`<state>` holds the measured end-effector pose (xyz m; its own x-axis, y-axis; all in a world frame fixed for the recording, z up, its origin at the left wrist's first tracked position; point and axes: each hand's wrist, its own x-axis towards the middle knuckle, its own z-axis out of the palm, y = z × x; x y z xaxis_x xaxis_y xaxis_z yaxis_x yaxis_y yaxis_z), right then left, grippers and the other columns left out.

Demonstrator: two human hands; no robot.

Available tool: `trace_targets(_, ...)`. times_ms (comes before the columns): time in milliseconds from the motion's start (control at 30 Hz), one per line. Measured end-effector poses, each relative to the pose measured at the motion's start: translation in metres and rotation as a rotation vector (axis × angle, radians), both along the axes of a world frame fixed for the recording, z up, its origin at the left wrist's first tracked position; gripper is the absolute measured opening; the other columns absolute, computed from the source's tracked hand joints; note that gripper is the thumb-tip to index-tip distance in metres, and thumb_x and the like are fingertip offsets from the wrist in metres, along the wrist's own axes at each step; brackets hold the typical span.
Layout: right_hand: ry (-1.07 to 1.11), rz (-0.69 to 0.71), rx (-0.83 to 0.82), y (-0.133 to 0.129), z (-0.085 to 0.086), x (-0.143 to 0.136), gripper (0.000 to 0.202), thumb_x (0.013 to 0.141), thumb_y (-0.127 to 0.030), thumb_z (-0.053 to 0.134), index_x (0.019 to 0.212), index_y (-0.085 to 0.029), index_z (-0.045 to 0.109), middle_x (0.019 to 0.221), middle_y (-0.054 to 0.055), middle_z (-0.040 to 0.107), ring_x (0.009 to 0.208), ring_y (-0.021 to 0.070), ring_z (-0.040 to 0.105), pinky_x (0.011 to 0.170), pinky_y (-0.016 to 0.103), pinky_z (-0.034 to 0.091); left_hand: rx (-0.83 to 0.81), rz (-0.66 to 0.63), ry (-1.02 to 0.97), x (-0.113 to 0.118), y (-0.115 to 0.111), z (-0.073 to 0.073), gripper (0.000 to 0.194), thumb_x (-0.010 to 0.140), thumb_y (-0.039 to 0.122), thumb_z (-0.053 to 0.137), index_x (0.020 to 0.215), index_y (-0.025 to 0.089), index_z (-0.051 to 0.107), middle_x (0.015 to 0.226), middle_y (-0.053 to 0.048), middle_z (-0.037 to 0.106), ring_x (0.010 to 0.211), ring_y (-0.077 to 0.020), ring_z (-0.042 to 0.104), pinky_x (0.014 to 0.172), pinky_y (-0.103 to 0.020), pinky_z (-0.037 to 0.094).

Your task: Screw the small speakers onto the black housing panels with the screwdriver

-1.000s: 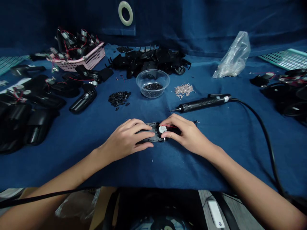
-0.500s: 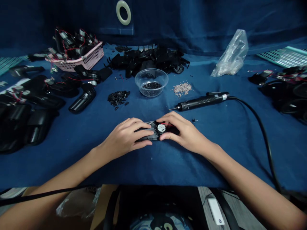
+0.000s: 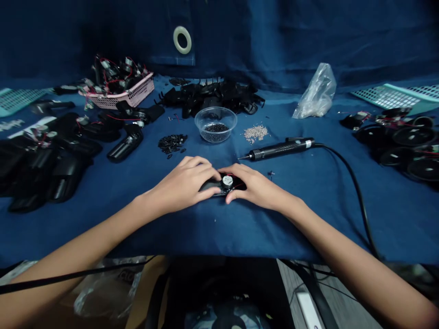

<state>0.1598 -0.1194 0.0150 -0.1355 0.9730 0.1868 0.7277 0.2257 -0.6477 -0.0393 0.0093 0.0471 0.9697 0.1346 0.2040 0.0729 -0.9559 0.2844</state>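
Observation:
A black plastic housing (image 3: 208, 185) lies on the blue cloth before me, with a small round silvery motor (image 3: 227, 181) set in it and thin red wire beside the motor. My left hand (image 3: 192, 183) grips the housing's left end between thumb and fingers. Around its right end, my right hand (image 3: 255, 185) is closed, thumb and fingertips close to the motor. The fingers cover much of the part. Beyond the hands, a black electric screwdriver (image 3: 281, 149) rests on the cloth, its tip pointing left. A small metal-and-dark piece (image 3: 271, 174) lies right of my right hand.
A clear bowl (image 3: 216, 119) holds tiny black pieces, between a heap of black parts (image 3: 172, 143) and a pile of silvery screws (image 3: 255, 133). Black housings (image 3: 65, 173) crowd the left, near a pink basket (image 3: 137, 91). A plastic bag (image 3: 316, 93) and round black parts (image 3: 408, 141) are at right.
My left fingers have shifted from lying across the housing to gripping its edges. Both hands stay on the part. The whole view has shifted slightly.

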Motion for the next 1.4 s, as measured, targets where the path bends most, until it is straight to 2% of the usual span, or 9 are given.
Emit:
trace_targets(100, -0.016, -0.203, 0.177, 0.001, 0.007, 0.022, 0.060, 0.087, -0.052, 0.056, 0.136, -0.020, 0.045, 0.127, 0.012, 0.054, 0.116, 0.0255, 0.055, 0.099, 0.044, 0.045, -0.086, -0.067, 0.046, 0.017, -0.001, 0.010, 0.030, 0.093, 0.034, 0.052, 0.121, 0.024, 0.057, 0.121, -0.003, 0.060, 0.113, -0.0197, 0.050, 0.097, -0.035, 0.039)
trace_targets(200, -0.326, -0.479, 0.244, 0.002, 0.014, 0.057, 0.049, 0.092, -0.038, 0.051, 0.137, -0.019, 0.047, 0.130, 0.016, 0.051, 0.120, 0.0305, 0.049, 0.101, 0.050, 0.039, -0.073, -0.210, 0.143, 0.030, 0.001, 0.012, 0.032, 0.095, 0.025, 0.047, 0.125, 0.031, 0.056, 0.123, 0.001, 0.059, 0.111, -0.0168, 0.052, 0.098, -0.031, 0.038)
trace_targets(367, -0.711, -0.381, -0.083, 0.007, 0.009, 0.101, 0.052, 0.082, -0.043, 0.065, 0.129, -0.023, 0.056, 0.122, 0.012, 0.059, 0.121, 0.0385, 0.047, 0.099, 0.066, 0.028, 0.105, -0.100, 0.144, 0.031, 0.003, 0.014, 0.023, 0.094, 0.034, 0.052, 0.111, 0.026, 0.063, 0.105, 0.000, 0.066, 0.092, -0.0153, 0.061, 0.083, -0.027, 0.040)
trace_targets(500, -0.748, -0.382, -0.051, 0.011, 0.002, 0.108, 0.040, 0.086, -0.044, 0.060, 0.120, -0.023, 0.060, 0.112, 0.011, 0.063, 0.108, 0.0326, 0.055, 0.098, 0.060, 0.030, 0.230, 0.256, 0.145, 0.015, -0.006, 0.009, 0.041, 0.089, 0.055, 0.052, 0.094, 0.016, 0.063, 0.079, -0.005, 0.068, 0.069, -0.0187, 0.064, 0.060, -0.025, 0.036)
trace_targets(600, -0.732, -0.382, -0.013, 0.011, -0.002, 0.109, 0.039, 0.088, -0.045, 0.058, 0.121, -0.024, 0.060, 0.113, 0.011, 0.063, 0.110, 0.0320, 0.054, 0.099, 0.059, 0.028, 0.280, 0.398, 0.163, 0.004, -0.015, 0.001, 0.051, 0.091, 0.062, 0.042, 0.083, 0.016, 0.061, 0.069, -0.006, 0.066, 0.063, -0.0209, 0.063, 0.054, -0.025, 0.029)
trace_targets(867, -0.677, -0.392, -0.003, 0.010, -0.009, 0.111, 0.039, 0.090, -0.044, 0.055, 0.123, -0.024, 0.059, 0.119, 0.010, 0.061, 0.113, 0.0311, 0.054, 0.102, 0.063, 0.023, 0.140, 0.350, 0.138, -0.013, -0.016, 0.000, 0.045, 0.091, 0.061, 0.043, 0.090, 0.019, 0.057, 0.083, -0.002, 0.066, 0.074, -0.0179, 0.059, 0.069, -0.028, 0.036)
trace_targets(1067, -0.676, -0.399, 0.016, 0.010, -0.013, 0.111, 0.039, 0.090, -0.044, 0.055, 0.123, -0.024, 0.059, 0.117, 0.009, 0.061, 0.112, 0.0303, 0.055, 0.103, 0.063, 0.021, 0.147, 0.264, 0.056, -0.018, -0.013, 0.011, 0.077, 0.074, 0.073, 0.058, 0.127, 0.018, 0.049, 0.125, -0.012, 0.051, 0.116, -0.0298, 0.046, 0.097, -0.042, 0.031)
trace_targets(1167, -0.680, -0.402, 0.029, 0.009, -0.015, 0.112, 0.038, 0.090, -0.044, 0.055, 0.122, -0.024, 0.058, 0.117, 0.009, 0.061, 0.112, 0.0301, 0.055, 0.103, 0.063, 0.022, -0.003, 0.157, 0.182, -0.013, -0.011, 0.008, 0.066, 0.080, 0.064, 0.059, 0.131, 0.023, 0.047, 0.124, -0.005, 0.055, 0.117, -0.0254, 0.047, 0.103, -0.041, 0.025)
trace_targets(1400, -0.666, -0.395, 0.068, 0.009, -0.021, 0.114, 0.037, 0.091, -0.045, 0.054, 0.121, -0.025, 0.058, 0.117, 0.009, 0.060, 0.113, 0.0292, 0.054, 0.104, 0.064, 0.021, -0.114, 0.213, 0.301, -0.005, -0.012, 0.008, 0.060, 0.077, 0.045, 0.072, 0.127, 0.018, 0.050, 0.122, -0.007, 0.057, 0.110, -0.0256, 0.051, 0.098, -0.037, 0.029)
